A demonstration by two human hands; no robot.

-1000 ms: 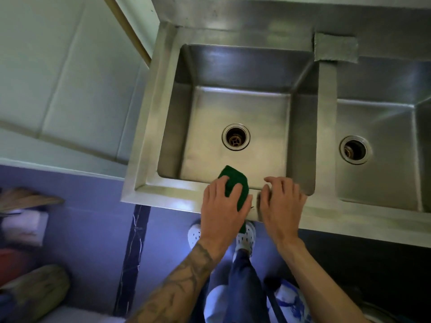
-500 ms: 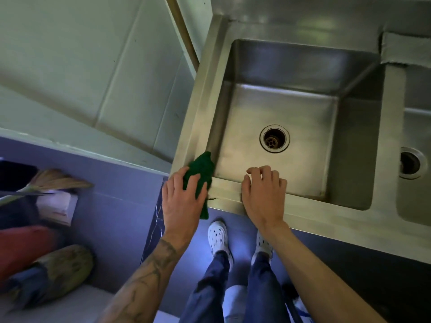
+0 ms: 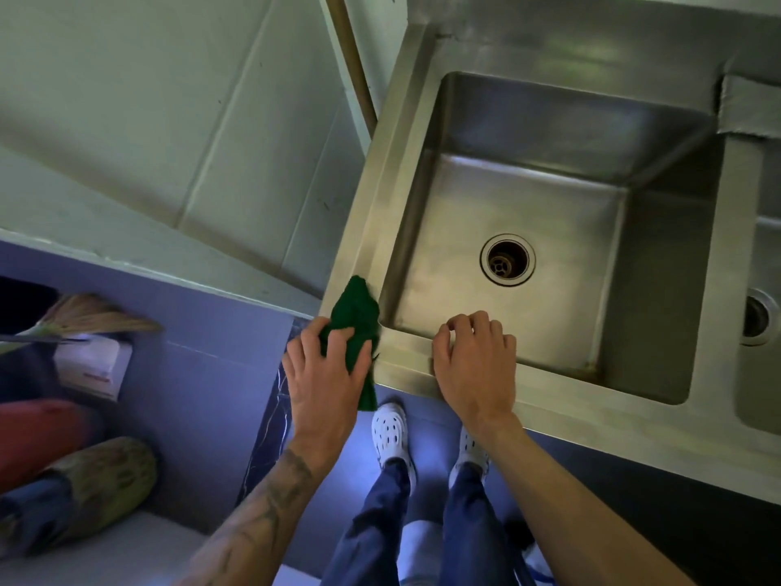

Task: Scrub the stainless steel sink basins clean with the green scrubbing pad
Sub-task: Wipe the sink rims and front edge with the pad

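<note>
Straw broom (image 3: 95, 319) over white box (image 3: 95, 365) at left, red bundle (image 3: 40, 433) below, white clogs (image 3: 391, 433) on purple floor (image 3: 203, 395).

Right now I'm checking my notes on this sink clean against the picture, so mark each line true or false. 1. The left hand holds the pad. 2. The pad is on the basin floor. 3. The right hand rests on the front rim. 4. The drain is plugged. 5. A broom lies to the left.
1. The left hand holds the pad: true.
2. The pad is on the basin floor: false. It sits on the rim at the near left corner, with its lower end hanging over the front edge.
3. The right hand rests on the front rim: true.
4. The drain is plugged: false. It is open, and its strainer cross shows.
5. A broom lies to the left: true.
</note>
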